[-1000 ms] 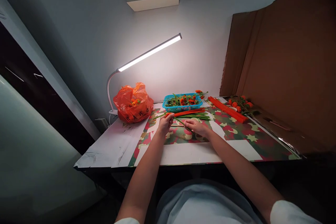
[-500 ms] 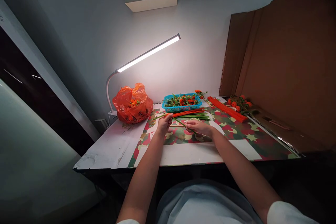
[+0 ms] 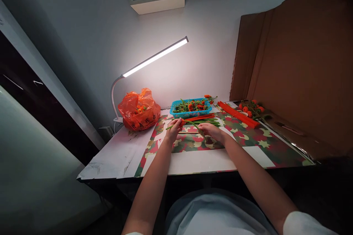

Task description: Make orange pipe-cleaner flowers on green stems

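One stem [image 3: 192, 122] is pinched by left hand [image 3: 173, 127] and right hand [image 3: 211, 132] over camouflage cloth [image 3: 190, 145]. At twelve sits a basket [image 3: 190, 114] of flowers [image 3: 200, 106]; at ten, a bag [image 3: 150, 112] of blooms [image 3: 140, 109]; at eleven, a lamp [image 3: 156, 58] lights the wall [image 3: 212, 62].

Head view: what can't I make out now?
In the head view:
Curved green stem: gripped part, hidden by the left hand.
Orange plastic bag: most contents, behind its sides.
Blue plastic basket: its floor, under green stems and orange flowers.
White wall shelf: contents too small and dark.
White left sleeve: cut off by bottom edge.
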`<state>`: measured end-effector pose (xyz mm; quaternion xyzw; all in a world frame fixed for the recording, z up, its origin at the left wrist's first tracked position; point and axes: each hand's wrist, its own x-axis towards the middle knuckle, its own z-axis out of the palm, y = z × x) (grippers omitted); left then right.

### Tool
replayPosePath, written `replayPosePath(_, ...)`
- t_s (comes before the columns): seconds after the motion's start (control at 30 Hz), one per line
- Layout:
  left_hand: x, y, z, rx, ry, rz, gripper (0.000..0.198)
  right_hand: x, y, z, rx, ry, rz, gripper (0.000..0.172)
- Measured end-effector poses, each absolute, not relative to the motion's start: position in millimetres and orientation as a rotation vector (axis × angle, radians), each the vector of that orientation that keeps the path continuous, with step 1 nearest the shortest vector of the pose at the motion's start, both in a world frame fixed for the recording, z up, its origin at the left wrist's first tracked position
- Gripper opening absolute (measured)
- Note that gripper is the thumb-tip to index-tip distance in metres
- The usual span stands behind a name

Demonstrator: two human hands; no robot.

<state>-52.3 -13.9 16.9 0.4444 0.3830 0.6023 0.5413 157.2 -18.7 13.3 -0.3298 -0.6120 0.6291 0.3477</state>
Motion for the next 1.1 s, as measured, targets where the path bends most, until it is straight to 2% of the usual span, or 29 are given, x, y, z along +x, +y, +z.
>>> replayPosePath(0.13, -46, -19, 14, 1.175, 0.884, 1.349, 0.039, 151, -20, 12, -0.886, -1.582, 1.545, 0.034)
replayPosePath(0.33, -37, -25, 10, 1.253, 0.77, 1.224, 0.029, 133, -25, 7, -0.822, -1.599, 1.234, 0.039)
replayPosePath(0.6, -35, -23, 11, 1.101, 0.756, 1.308, 0.038, 128, -23, 2, -0.856, -1.444, 1.082, 0.037)
replayPosePath(0.83, -34, -26, 14, 1.066, 0.777, 1.331, 0.038, 130, -23, 3, -0.778, -1.276, 1.29, 0.043)
replayPosePath(1.1, -32, -26, 7, 1.169, 0.748, 1.274, 0.037, 132, -29, 4, -0.822, -1.191, 1.556, 0.037)
